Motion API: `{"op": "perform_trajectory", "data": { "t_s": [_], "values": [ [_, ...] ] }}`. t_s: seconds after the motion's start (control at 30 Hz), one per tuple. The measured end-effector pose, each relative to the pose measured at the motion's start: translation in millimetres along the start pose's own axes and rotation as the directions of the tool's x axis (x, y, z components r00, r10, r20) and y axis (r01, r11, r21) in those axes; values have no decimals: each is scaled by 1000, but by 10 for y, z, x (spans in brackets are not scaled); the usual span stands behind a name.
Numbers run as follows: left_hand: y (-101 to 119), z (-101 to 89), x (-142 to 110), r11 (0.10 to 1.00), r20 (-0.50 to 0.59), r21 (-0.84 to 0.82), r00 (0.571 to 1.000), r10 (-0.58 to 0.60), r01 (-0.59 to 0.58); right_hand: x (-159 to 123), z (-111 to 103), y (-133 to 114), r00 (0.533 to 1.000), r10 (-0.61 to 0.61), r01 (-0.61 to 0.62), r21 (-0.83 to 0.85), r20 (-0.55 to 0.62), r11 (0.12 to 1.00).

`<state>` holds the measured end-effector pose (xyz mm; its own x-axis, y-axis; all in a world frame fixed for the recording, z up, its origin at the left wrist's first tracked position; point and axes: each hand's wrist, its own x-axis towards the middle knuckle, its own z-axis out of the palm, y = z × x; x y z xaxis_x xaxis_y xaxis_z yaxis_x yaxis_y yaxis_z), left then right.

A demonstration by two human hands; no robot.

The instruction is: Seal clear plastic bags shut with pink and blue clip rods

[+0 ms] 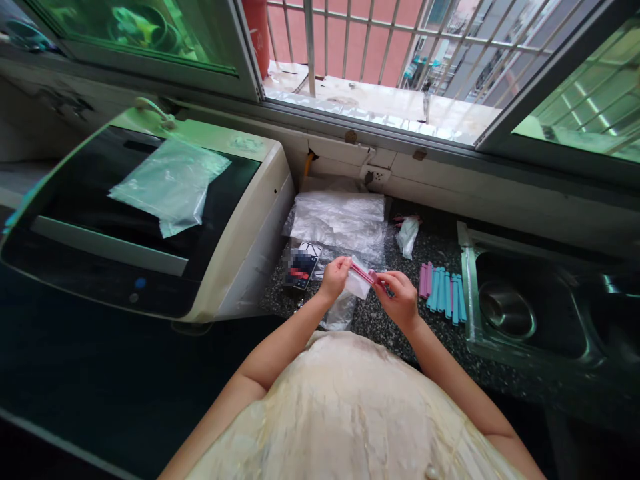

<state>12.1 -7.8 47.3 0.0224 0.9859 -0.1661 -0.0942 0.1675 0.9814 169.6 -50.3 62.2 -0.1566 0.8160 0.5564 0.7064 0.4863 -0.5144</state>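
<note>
Our left fingers [344,265] pinch a small clear bag [357,285] over the table [373,320], and our right fingers [384,280] grip pink sticks [364,273] against it.

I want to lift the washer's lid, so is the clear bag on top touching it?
Touching. The head view shows the clear bag lying spread out on the dark lid.

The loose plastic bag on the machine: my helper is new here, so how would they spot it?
Find the bulky, pale machine left of the speckled counter. On its dark lid lies a thin, see-through plastic bag. It lies alone up there, unlike the layered plastic spread on the counter.
</note>
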Motion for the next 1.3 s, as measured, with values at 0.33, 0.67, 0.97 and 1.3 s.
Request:
{"op": "perform_trajectory", "data": {
  "t_s": [0.33,0.67,0.97,1.3],
  "values": [
    [25,15,-19,998,49,-59,998,-35,37,14,170,76,996,20,-14,-77,82,997],
    [-18,32,-21,999,76,-31,997,-24,27,4,206,99,983,57,-45,-70,174,997],
    [-13,35,-20,1000,89,25,996,-9,6,-18,241,97,983,37,-26,-65,181,998],
    [44,2,-7,990,97,129,995,39,-51,9,205,46,967,140,-163,94,212,982]
  ]
}}
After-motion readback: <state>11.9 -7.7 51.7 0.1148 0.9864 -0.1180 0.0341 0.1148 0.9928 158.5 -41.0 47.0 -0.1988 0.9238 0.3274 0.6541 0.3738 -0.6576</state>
